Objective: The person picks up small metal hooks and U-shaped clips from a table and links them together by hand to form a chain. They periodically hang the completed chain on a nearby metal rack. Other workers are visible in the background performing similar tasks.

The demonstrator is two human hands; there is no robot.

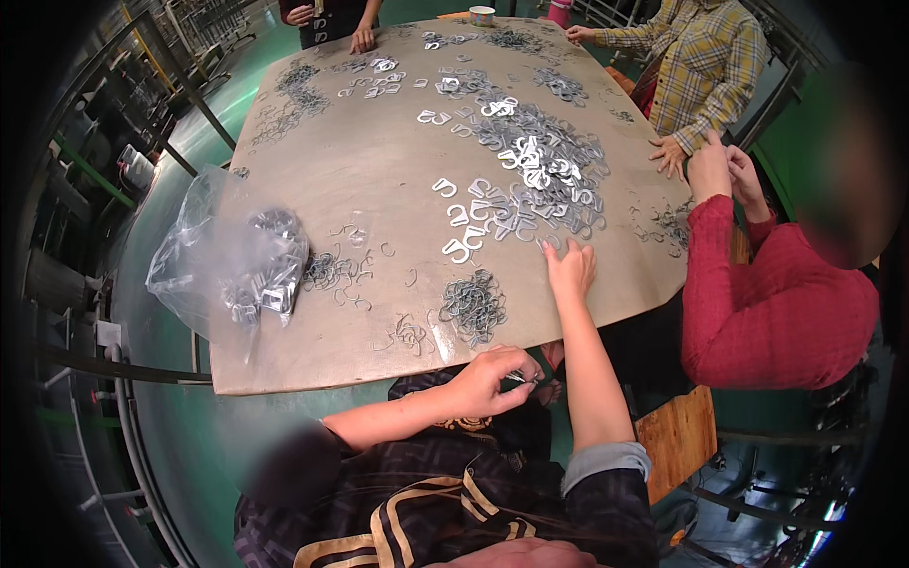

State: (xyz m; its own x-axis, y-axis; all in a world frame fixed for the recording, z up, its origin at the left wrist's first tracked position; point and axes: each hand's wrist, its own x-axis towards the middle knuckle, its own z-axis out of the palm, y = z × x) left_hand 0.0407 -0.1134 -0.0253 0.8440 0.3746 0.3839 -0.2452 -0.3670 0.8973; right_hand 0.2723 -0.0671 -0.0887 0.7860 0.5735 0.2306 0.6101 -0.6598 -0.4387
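My left hand point(494, 382) is closed at the table's near edge, with a small shiny metal piece point(518, 377) showing between its thumb and fingers. Beyond it, my right hand point(572, 273) reaches over the tabletop, fingers stretched out and apart. Its fingertips are at the near edge of a big heap of flat, U-shaped grey metal pieces point(568, 151); whether they touch one I cannot tell. Between my hands and a little left lies a pile of thin, curved wire clips point(473, 308). A smaller cluster of wire clips point(409, 333) lies beside that pile.
On the table point(350, 180), a clear plastic bag point(270, 260) of metal parts sits at the left edge, with loose clips point(331, 272) beside it. A co-worker in a red sleeve point(715, 293) sits close on my right. Others stand around the far side, near a small tub point(482, 16).
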